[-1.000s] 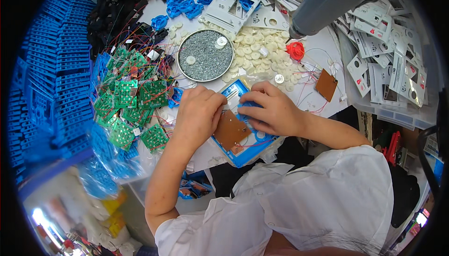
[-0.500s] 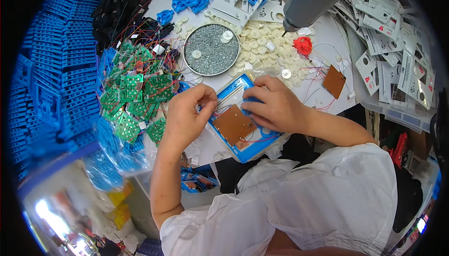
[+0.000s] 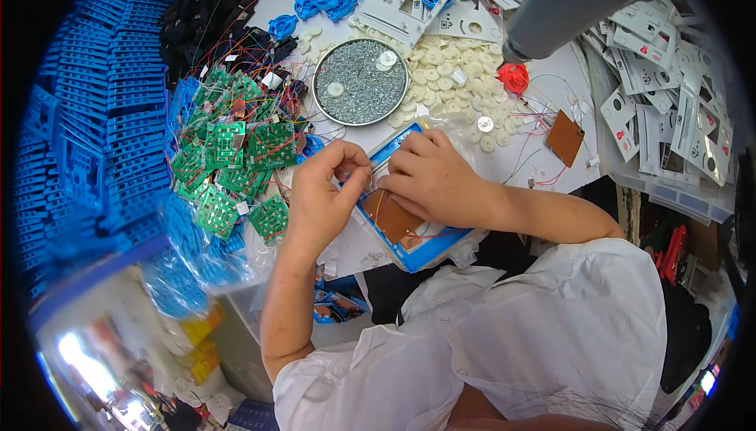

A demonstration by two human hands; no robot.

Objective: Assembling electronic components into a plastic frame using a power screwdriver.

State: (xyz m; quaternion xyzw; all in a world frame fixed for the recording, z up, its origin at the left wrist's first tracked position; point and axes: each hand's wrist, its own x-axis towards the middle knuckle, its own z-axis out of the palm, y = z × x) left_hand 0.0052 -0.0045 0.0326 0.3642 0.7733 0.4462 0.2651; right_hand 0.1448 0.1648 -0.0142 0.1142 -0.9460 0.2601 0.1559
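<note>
Both hands work close in over the blue frame!
Here's the left hand (image 3: 323,187) at the frame's upper left side, thumb and forefinger tips drawn near each other; whether they clamp anything, one cannot tell. Across from it, the right hand (image 3: 437,177) arches over the brown board (image 3: 390,220), fingers bent and close together, their grip hidden. That board sits inside the blue frame (image 3: 435,250), near the table's front edge, a yellow wire (image 3: 379,205) over it! Just beyond stands the round dish (image 3: 361,124) of small metal parts, cream discs (image 3: 429,80) to its right, green boards (image 3: 227,145) heaped left.
</note>
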